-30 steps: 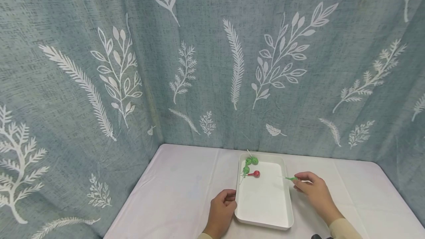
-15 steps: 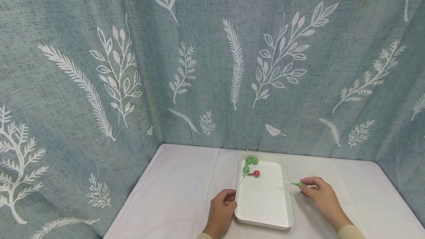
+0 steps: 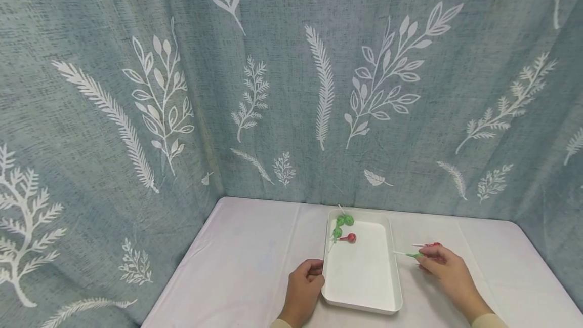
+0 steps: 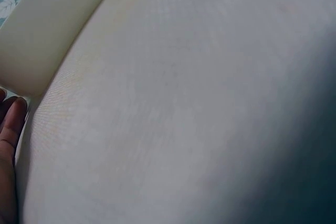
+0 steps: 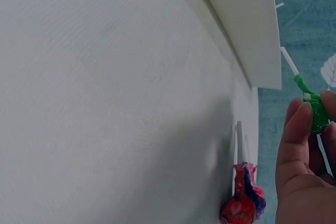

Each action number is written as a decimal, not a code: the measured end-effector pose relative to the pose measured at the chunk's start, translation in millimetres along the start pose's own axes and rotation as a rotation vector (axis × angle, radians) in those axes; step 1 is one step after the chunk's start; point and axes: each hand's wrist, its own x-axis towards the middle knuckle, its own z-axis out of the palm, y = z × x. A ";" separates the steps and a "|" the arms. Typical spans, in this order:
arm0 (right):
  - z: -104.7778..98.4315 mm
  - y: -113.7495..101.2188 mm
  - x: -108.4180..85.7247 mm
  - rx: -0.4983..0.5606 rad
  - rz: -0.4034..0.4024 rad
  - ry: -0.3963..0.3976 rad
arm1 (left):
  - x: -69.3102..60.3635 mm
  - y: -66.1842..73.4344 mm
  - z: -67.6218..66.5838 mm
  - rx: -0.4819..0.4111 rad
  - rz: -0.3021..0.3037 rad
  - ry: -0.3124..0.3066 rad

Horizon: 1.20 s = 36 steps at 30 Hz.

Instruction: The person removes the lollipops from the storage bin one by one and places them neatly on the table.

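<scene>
In the head view, my right hand (image 3: 444, 264) pinches a green-wrapped lollipop (image 3: 414, 255) just right of the white tray (image 3: 364, 287), its white stick pointing left toward the rim. The right wrist view shows the same green lollipop (image 5: 319, 114) between thumb and fingers. Beyond that hand lies a red lollipop (image 3: 430, 245); up close, red and purple wrappers (image 5: 242, 198) rest on the table, partly overlapping. My left hand (image 3: 304, 287) touches the tray's left wall with its fingertips. Inside the tray's far left corner are several green lollipops (image 3: 344, 220) and a red one (image 3: 349, 238).
The tray stands on a white-covered table (image 3: 255, 247). A blue-green curtain (image 3: 282, 115) with white leaf prints hangs behind the table and along its sides. One lollipop stick (image 3: 341, 209) pokes over the tray's far rim.
My right hand has drawn away from the tray toward the right, still pinching the green lollipop. The red lollipop beyond that hand has come into sight. My left hand has stayed put.
</scene>
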 end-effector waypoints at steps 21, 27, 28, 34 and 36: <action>-25.2 6.7 -6.3 -0.086 0.061 0.029 | 1.7 -3.5 1.5 0.004 -0.022 0.006; -36.5 11.2 -12.1 -0.229 0.074 0.026 | 0.7 0.0 2.0 0.014 -0.016 0.012; -38.2 11.3 -13.2 -0.248 0.088 0.022 | 0.5 0.7 1.9 0.014 -0.016 0.011; -44.0 15.9 -15.3 -0.276 0.175 0.002 | -0.7 0.8 2.1 0.003 -0.015 0.010; -44.3 19.2 -16.1 -0.244 0.201 -0.003 | -0.9 0.2 2.4 0.000 -0.007 0.013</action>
